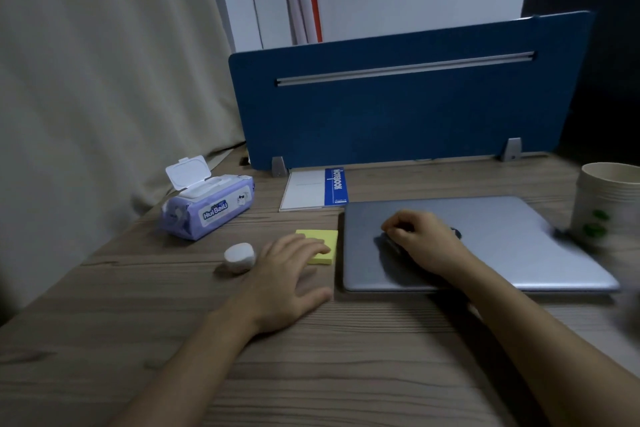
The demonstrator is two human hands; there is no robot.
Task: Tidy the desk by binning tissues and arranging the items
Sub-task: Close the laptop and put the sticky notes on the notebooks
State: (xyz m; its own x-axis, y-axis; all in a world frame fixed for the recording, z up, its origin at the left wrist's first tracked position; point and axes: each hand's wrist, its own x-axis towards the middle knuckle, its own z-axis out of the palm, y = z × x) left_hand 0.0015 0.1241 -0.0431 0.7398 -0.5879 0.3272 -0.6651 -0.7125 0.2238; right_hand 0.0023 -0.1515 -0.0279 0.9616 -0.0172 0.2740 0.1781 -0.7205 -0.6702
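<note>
My left hand (289, 274) lies flat on the wooden desk (138, 340), fingers straight, fingertips touching the yellow sticky-note pad (327, 243). A small white rounded object (239, 256) sits just left of that hand, apart from it. My right hand (420, 236) rests on the closed grey laptop (512, 239), its fingers curled over a small dark object (389, 242) that is mostly hidden beneath the hand. A purple wet-wipe pack (207, 208) with its white lid flipped open lies at the back left.
A white and blue notebook (313, 189) lies behind the sticky notes, against the blue desk partition (398, 107). A stack of paper cups (604, 201) stands at the right edge. A curtain hangs along the left. A dark chair back rises at the far right.
</note>
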